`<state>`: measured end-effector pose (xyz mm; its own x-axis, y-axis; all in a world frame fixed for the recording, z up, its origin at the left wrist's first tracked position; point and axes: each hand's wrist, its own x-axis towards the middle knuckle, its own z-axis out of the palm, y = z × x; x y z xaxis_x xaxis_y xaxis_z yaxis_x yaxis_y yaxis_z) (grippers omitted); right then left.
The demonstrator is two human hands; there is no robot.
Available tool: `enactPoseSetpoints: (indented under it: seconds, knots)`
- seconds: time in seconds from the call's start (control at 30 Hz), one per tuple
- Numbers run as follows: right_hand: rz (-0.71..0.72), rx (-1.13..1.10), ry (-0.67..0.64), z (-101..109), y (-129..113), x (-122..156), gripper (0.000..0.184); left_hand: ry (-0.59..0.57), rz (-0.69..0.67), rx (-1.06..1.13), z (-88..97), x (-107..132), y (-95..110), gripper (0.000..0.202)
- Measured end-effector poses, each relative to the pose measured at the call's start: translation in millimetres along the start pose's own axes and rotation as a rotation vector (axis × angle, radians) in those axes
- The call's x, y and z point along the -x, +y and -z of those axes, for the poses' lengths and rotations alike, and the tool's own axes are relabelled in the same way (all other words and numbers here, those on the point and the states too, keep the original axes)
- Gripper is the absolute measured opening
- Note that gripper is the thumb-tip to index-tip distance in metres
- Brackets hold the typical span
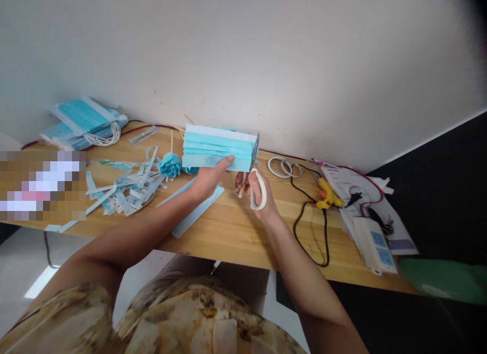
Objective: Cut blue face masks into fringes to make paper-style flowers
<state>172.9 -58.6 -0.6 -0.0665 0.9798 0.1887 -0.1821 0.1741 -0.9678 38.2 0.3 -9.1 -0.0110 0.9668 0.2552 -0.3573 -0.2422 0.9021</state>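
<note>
The wooden surface point(236, 237) is running along the white wall point(243, 55), and its near edge is passing just before the person's body. Bare wood is showing between the folded blue strip point(198, 214) and the black cord point(326, 237). On the left, the heap of cut strips point(127, 191) is taking much room, with one long strip reaching to the near edge. On the right, the yellow glue gun point(327, 194) is lying farther in, while the white power strip point(375, 245) is lying close to the near edge.

The blue face mask point(216, 147) is being held in the air, above the surface. The left grip point(208, 184) is pinching its lower part, the thumb pressing on the front and the other fingers hiding behind. The right grip point(264, 199) is holding the scissors point(262, 184) by their white handles, the thumb passing through one loop. The blades are standing along the mask's right end; how wide they are opening, I cannot tell.
</note>
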Motion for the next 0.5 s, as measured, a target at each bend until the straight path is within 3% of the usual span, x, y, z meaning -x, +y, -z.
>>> enactPoseSetpoints:
  seconds: [0.5]
  knots:
    - [-0.038, -0.045, 0.082, -5, -3, 3, 0.049, 0.035, 0.040, 0.011, -5.8, 4, 9, 0.033]
